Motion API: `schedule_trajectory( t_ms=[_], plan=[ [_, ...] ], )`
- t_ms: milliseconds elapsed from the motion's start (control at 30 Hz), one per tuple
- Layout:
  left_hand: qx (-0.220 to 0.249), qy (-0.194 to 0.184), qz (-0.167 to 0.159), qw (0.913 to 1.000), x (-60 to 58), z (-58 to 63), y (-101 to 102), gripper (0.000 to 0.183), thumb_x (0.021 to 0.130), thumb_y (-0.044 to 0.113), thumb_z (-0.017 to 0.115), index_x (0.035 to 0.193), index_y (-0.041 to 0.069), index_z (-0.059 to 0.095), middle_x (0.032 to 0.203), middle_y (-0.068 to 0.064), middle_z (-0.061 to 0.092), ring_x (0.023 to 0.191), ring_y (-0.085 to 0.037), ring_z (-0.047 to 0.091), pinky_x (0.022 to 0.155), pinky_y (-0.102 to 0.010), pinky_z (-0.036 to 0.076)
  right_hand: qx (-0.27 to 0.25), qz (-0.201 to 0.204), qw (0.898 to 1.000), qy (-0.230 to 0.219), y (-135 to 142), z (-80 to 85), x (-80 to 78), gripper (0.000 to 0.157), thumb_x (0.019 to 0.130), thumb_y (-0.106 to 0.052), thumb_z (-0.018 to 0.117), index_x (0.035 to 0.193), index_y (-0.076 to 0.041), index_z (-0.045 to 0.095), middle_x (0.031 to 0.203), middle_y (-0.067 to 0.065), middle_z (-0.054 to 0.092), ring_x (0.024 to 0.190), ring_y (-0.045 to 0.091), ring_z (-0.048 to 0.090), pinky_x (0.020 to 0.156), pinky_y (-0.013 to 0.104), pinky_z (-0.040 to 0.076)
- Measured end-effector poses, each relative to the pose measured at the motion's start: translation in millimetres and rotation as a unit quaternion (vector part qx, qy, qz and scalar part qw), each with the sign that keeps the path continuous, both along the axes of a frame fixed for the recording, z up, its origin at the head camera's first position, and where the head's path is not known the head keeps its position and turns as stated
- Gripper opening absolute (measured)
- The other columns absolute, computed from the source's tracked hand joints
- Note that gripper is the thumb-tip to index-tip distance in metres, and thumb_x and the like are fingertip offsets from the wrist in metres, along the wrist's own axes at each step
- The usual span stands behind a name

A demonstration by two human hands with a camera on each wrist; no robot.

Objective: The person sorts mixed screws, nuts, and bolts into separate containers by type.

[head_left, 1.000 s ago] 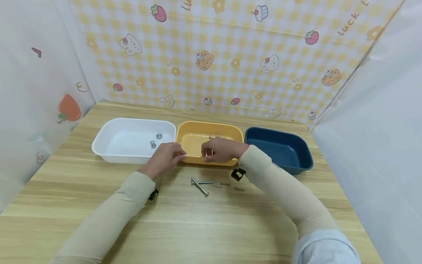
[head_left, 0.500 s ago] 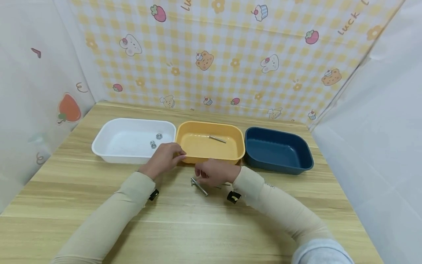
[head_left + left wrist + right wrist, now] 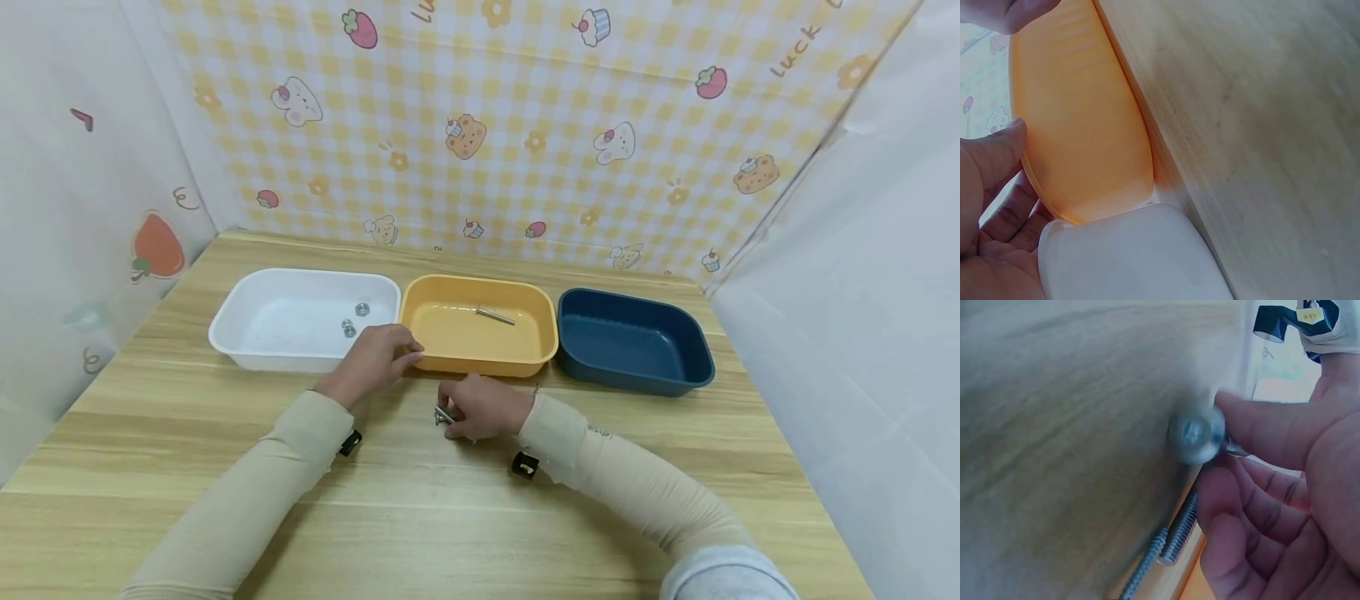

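Observation:
My left hand (image 3: 375, 360) pinches the near left rim of the yellow bin (image 3: 480, 364), thumb on one side of the wall and fingers on the other, as the left wrist view shows. A single bolt (image 3: 496, 316) lies inside that bin. Just in front of it, low over the table, my right hand (image 3: 483, 406) has a bolt between thumb and index finger; its round head (image 3: 1196, 433) faces the right wrist camera. Beyond the fingers in that view lie another threaded bolt (image 3: 1180, 534) and a thinner screw (image 3: 1144, 562). The hand hides most of the fasteners from the head view.
Against the yellow bin's left side stands a white bin (image 3: 277, 362) with several nuts (image 3: 362, 309) in it. A dark blue bin (image 3: 637, 383) is on the right. Behind all three hangs a checked cloth (image 3: 420, 183); white sheets flank the wooden table (image 3: 420, 517).
My right hand has come out from over the yellow bin, toward me and down to the fasteners on the table, and now grips a bolt there. My left hand has stayed at the rim.

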State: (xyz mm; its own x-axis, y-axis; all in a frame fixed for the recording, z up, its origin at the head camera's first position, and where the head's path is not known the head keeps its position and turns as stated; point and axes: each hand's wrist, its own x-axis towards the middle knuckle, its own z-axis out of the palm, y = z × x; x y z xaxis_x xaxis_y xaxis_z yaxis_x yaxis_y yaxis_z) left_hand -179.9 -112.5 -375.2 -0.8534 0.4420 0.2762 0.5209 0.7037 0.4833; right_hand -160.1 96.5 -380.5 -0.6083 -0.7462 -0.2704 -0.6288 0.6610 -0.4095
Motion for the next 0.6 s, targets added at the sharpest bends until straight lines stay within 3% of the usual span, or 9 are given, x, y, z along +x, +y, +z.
schedule_trajectory(
  t_ms=[333, 467, 600],
  plan=[
    [0.002, -0.011, 0.009, 0.9999, 2.0, 0.7, 1, 0.006, 0.088, 0.011, 0.073, 0.087, 0.005, 0.073, 0.091, -0.007, 0.070, 0.086, -0.025, 0.065, 0.080, -0.042, 0.050, 0.005, 0.022, 1.000, 0.004, 0, 6.5, -2.5, 0.017, 0.092, -0.012, 0.062, 0.109, -0.009, 0.062, 0.064, -0.007, 0.057, 0.049, 0.004, 0.050, 0.046, 0.019, 0.042],
    [0.007, -0.010, 0.007, 0.9999, 1.5, 0.0, 1, 0.005, 0.088, 0.010, 0.072, 0.087, 0.005, 0.073, 0.090, -0.007, 0.070, 0.085, -0.025, 0.065, 0.080, -0.041, 0.050, -0.018, 0.032, 0.999, -0.006, 2, 13.6, -6.7, 0.020, 0.094, -0.010, 0.058, 0.113, -0.007, 0.060, 0.070, -0.005, 0.059, 0.055, 0.005, 0.053, 0.052, 0.019, 0.045],
    [0.009, -0.007, 0.006, 0.9999, 1.1, -1.1, 1, 0.005, 0.088, 0.010, 0.072, 0.087, 0.005, 0.073, 0.090, -0.006, 0.070, 0.084, -0.024, 0.065, 0.078, -0.041, 0.051, -0.050, 0.048, 0.997, -0.033, 4, 24.0, -14.8, 0.024, 0.095, -0.007, 0.055, 0.118, -0.002, 0.059, 0.090, 0.003, 0.065, 0.072, 0.008, 0.058, 0.066, 0.021, 0.048]
  ],
)
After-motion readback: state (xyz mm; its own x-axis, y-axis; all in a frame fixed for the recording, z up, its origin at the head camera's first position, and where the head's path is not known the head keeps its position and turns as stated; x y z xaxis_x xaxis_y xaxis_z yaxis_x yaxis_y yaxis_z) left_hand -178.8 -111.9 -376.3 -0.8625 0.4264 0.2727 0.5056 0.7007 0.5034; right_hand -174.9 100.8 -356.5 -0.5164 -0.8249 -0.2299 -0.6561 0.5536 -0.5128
